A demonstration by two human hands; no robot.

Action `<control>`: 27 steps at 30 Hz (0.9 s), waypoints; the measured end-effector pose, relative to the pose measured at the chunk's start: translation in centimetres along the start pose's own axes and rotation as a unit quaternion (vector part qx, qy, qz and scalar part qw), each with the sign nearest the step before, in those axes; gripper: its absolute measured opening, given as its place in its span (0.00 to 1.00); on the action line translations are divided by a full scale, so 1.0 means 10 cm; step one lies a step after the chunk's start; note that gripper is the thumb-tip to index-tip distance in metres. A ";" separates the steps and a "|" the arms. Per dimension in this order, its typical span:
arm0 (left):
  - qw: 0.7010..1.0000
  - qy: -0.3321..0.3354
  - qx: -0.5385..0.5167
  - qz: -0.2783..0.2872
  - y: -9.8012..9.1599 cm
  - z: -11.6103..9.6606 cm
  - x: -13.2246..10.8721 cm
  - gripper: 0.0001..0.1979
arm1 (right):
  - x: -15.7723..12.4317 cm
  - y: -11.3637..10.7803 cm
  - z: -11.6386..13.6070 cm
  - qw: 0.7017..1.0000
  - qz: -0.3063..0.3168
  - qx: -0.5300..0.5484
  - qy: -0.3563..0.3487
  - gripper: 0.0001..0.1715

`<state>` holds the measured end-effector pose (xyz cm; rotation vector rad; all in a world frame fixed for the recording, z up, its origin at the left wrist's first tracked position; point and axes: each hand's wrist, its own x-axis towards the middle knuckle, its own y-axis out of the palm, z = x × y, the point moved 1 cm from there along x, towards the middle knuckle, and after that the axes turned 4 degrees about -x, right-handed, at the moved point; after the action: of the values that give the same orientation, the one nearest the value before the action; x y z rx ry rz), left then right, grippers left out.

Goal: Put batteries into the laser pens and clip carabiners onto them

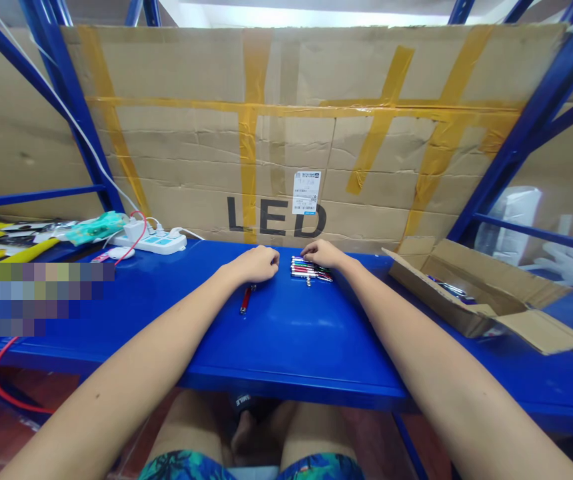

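Note:
My left hand [259, 264] rests on the blue table with its fingers curled in. Whatever may be inside those fingers is hidden. Just below it on the table lies a single red pen [246, 301], set apart and pointing toward me. To the right, a row of several slim pens [310, 269] in different colours lies side by side, with silver ends. My right hand [320, 253] is at the far side of this row, its fingers bent down and pinched at the farthest pen. A small silver piece [308, 282] lies at the row's near edge.
An open cardboard box [466, 287] with some pens inside stands at the right. At the left are a white power strip [159, 241] with plugs and cables, a teal plastic bag [96, 228] and yellow-handled items. A large cardboard sheet [191, 153] marked LED closes off the back.

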<state>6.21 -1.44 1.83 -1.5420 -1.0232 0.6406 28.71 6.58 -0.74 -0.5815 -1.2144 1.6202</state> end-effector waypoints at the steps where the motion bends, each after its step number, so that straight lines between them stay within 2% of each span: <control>1: 1.000 0.004 -0.007 -0.001 0.02 0.00 0.01 0.12 | -0.01 -0.01 -0.01 1.000 -0.008 0.003 0.002 0.17; 5: 1.000 0.018 -0.009 0.002 0.05 -0.02 0.03 0.14 | -0.07 -0.09 -0.11 0.999 -0.041 0.006 0.025 0.18; 8: 1.000 -0.008 0.009 0.018 -0.03 -0.02 -0.01 0.14 | -0.17 -0.20 -0.19 0.997 -0.062 0.000 0.049 0.18; 11: 0.995 -0.050 0.028 0.078 -0.17 0.02 -0.07 0.13 | -0.31 -0.33 -0.19 0.994 -0.080 -0.021 0.066 0.16; 13: 0.989 -0.061 0.020 0.135 -0.25 0.06 -0.10 0.12 | -0.41 -0.39 -0.11 0.993 -0.086 -0.042 0.064 0.14; 16: 0.970 -0.088 -0.027 0.225 -0.32 0.12 -0.14 0.16 | -0.59 -0.37 0.21 0.997 -0.067 -0.047 0.010 0.13; 19: 0.950 -0.137 -0.076 0.271 -0.33 0.13 -0.18 0.19 | -0.80 -0.20 0.74 0.992 -0.014 -0.011 -0.128 0.14; 22: 0.933 -0.162 -0.112 0.300 -0.30 0.12 -0.21 0.17 | -0.98 0.07 1.27 0.965 0.020 -0.008 -0.260 0.15; 24: 0.933 -0.155 -0.115 0.305 -0.28 0.10 -0.21 0.16 | -1.04 0.25 1.52 0.955 0.036 -0.026 -0.294 0.15; 27: 0.950 -0.119 -0.072 0.278 -0.27 0.08 -0.19 0.11 | -1.05 0.45 1.68 0.957 0.024 -0.080 -0.278 0.22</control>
<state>3.92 -2.75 4.00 -1.9361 -0.8170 1.1879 17.20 -10.17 -0.25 -0.2550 -1.7652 1.8007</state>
